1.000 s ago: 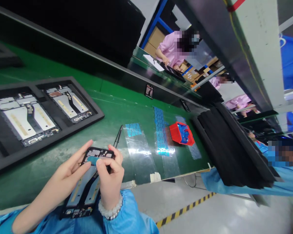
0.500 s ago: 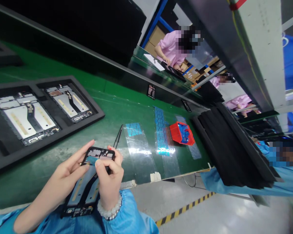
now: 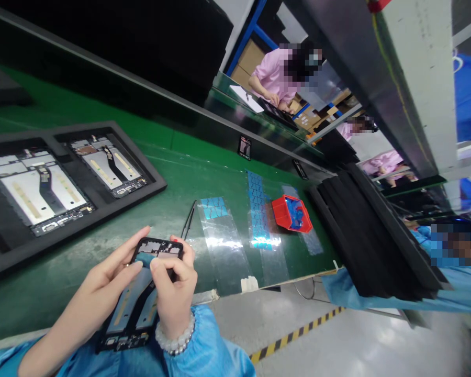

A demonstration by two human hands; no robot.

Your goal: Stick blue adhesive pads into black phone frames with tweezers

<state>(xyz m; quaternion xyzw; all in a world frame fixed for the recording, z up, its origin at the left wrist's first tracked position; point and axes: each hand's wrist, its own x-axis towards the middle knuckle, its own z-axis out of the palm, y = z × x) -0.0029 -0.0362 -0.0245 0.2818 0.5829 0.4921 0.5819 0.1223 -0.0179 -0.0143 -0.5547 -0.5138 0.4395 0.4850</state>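
Green tabletop under foam tray

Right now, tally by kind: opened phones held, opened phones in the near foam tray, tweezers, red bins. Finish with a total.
Held phone: 1
Phones in foam tray: 2
Tweezers: 1
Red bin: 1
Total: 5

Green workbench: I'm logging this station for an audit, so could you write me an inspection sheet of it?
Surface: green bench, pale tape at its near edge.
Job's things: open phone in hand; others in foam tray.
Clutter: tweezers, blue film sheets, red bin.
Hands: left hand holds the phone; right hand is at the small blue piece over it.
Cables: nothing seen loose on the bench.
Surroundings: stacked black trays; co-worker in pink opposite; striped floor tape.
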